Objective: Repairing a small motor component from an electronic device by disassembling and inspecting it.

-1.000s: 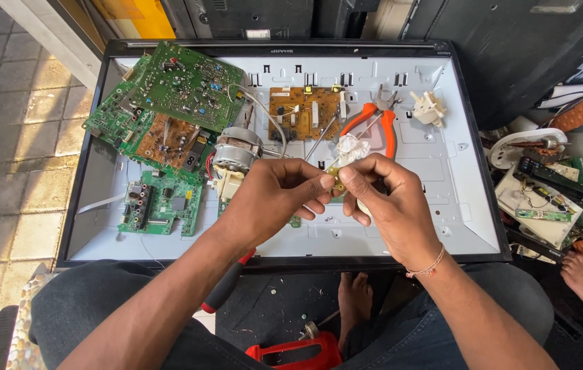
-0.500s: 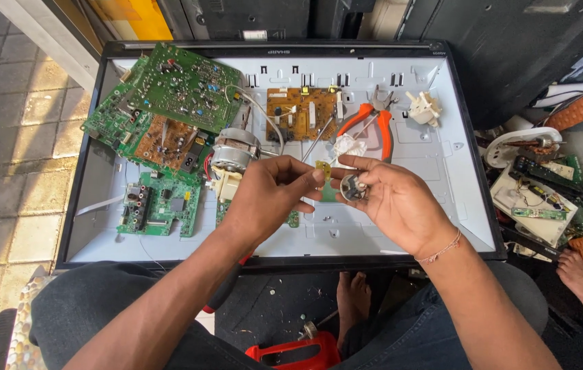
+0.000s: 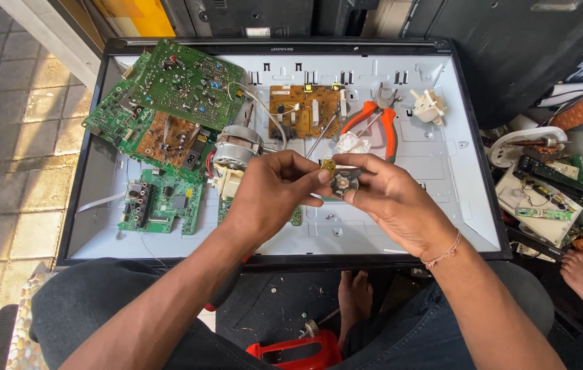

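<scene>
The right hand (image 3: 390,199) pinches a small round grey metal part (image 3: 343,185) between thumb and fingertips, palm turned up, just above the white back panel of the opened flat screen (image 3: 442,157). Right against it, the left hand (image 3: 271,192) closes thumb and forefinger on a tiny brass-coloured piece (image 3: 328,165) that sits at the top edge of that round part; the two hands meet fingertip to fingertip, so the pieces lie between them, held clear of the panel.

Judging by the spread, the stripping looks well along: a large green circuit board (image 3: 182,82) and a smaller green board (image 3: 161,202) lie loose on the panel's left, a brown circuit board (image 3: 305,109) sits at the top middle, and a small grey electric motor with a cream housing (image 3: 233,154) rests just left of the hands. Whether the brass piece is already free of the round part cannot be told.

Orange-handled pliers (image 3: 373,123) lie just beyond the fingers, a cream plastic knob-like part (image 3: 428,106) farther right. Down by the knees sits a red plastic tool handle (image 3: 291,349).
</scene>
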